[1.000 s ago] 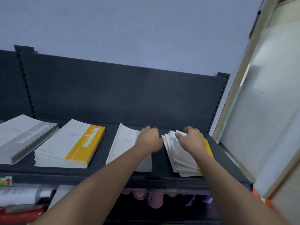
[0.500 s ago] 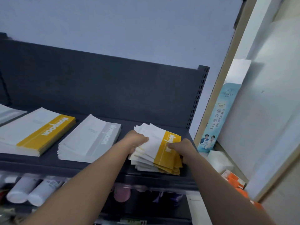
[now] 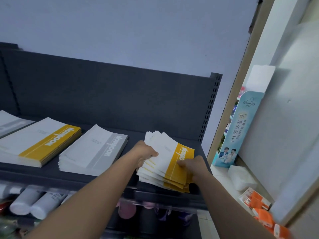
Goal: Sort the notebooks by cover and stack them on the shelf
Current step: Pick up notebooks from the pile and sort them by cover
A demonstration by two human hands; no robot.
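Squaring-up step: the yellow-band notebook pile (image 3: pixel 165 163), fanned and messy, lies on the shelf (image 3: pixel 103 176) just right of the grey-band notebook stack (image 3: pixel 94 152). The left hand (image 3: pixel 145 155) grips the pile's left edge, thumb on top. The right hand (image 3: pixel 191 165) grasps its near right corner, fingers probably curled underneath, partly hidden. Next move likely needs both edges pushed inward to align, or a merge with the yellow-band stack (image 3: pixel 39 144) left of the grey one.
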